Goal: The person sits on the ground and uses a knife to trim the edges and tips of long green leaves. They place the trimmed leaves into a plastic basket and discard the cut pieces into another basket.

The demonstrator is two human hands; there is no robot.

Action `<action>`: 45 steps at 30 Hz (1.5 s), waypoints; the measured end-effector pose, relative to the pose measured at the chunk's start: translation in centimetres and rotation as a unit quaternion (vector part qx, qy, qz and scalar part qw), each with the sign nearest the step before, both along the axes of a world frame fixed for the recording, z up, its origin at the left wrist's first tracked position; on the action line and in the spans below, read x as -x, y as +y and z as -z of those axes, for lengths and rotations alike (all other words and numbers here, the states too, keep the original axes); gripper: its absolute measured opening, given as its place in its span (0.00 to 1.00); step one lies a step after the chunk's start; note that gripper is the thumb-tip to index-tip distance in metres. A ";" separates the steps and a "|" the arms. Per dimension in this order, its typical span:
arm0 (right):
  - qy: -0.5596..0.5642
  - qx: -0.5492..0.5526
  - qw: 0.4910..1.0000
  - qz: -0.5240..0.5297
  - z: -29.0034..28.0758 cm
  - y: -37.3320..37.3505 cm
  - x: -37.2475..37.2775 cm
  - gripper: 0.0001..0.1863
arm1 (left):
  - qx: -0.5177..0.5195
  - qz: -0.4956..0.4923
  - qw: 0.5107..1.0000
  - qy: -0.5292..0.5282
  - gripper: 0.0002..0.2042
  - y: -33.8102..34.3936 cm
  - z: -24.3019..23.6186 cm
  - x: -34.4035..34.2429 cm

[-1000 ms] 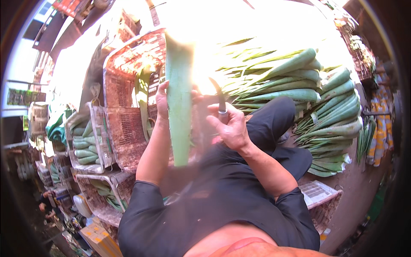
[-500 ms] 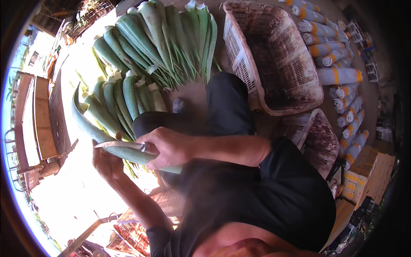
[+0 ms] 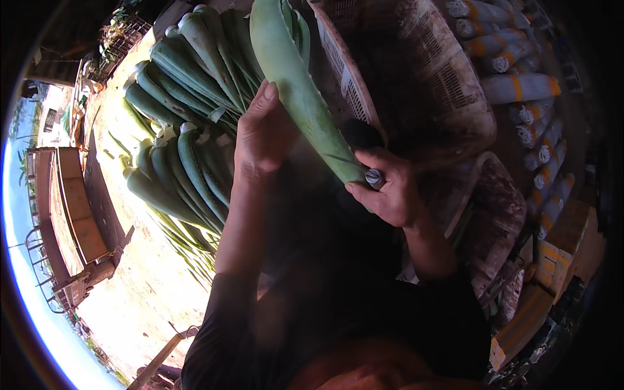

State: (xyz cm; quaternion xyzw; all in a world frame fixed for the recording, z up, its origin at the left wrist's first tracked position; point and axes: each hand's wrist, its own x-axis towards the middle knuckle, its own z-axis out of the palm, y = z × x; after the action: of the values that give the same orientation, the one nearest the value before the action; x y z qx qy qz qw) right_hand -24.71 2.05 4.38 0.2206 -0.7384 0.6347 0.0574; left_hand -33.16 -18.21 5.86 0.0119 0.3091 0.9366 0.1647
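Observation:
A long, broad green aloe leaf [image 3: 296,97] slants across in front of me, its wide end up and away and its narrow end toward my right. Behind its middle is my left hand [image 3: 260,140], closed on it with the thumb showing along the edge. My right hand [image 3: 393,192] grips the narrow end, and in that same fist is a knife [image 3: 374,177], of which the round metal handle end shows plainly. Left of my arms lie cut aloe leaves in a far pile [image 3: 188,78] and a nearer pile [image 3: 179,169].
A large dirty plastic crate [image 3: 348,75] stands ahead to the right, with a smaller crate [image 3: 500,214] nearer me. Beyond them are several plastic-wrapped rolls with yellow bands [image 3: 520,89] and cardboard boxes [image 3: 562,250]. A wooden-sided cart or trailer [image 3: 78,201] is far left on sunlit ground.
The aloe leaf has swung from my lower left up to the front. My left hand has moved up and right along with it; my right hand, still with the knife, has shifted right to its narrow end.

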 end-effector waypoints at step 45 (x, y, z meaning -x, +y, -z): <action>-0.078 -0.047 0.992 -0.082 -0.5 -5.5 1.6 0.14 | 0.485 -0.698 0.483 -0.208 0.27 -26.1 -11.1 -42.7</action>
State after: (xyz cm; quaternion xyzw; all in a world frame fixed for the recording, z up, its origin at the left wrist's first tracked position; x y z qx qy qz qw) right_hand -26.29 -3.40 4.91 0.2329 -0.7493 0.6167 -0.0631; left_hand 9.56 -44.28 17.00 -0.4847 0.5781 0.4201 -0.5043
